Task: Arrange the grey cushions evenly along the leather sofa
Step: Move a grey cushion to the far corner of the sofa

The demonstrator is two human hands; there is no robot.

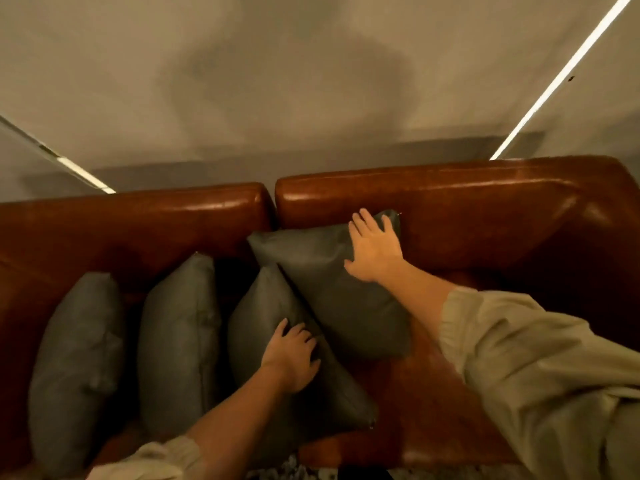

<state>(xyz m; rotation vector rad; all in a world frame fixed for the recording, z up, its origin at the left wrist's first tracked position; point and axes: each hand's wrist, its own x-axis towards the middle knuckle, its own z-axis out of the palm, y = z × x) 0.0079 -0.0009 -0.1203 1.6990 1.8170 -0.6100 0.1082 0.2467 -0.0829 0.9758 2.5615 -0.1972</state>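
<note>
Several grey cushions stand on the brown leather sofa [467, 209]. Two stand upright at the left, the outer cushion [76, 358] and the second cushion [176, 337]. A third cushion [256, 327] leans at the middle, and my left hand [291, 355] rests on its right edge with fingers curled over it. The fourth cushion [332, 289] leans against the sofa back and overlaps the third. My right hand [374, 247] lies flat on its upper right corner, fingers spread.
The sofa back is split into two sections with a gap [273, 202] between them. The right part of the seat [433, 393] is bare leather. A plain wall [311, 81] rises behind, with lit strips at both sides.
</note>
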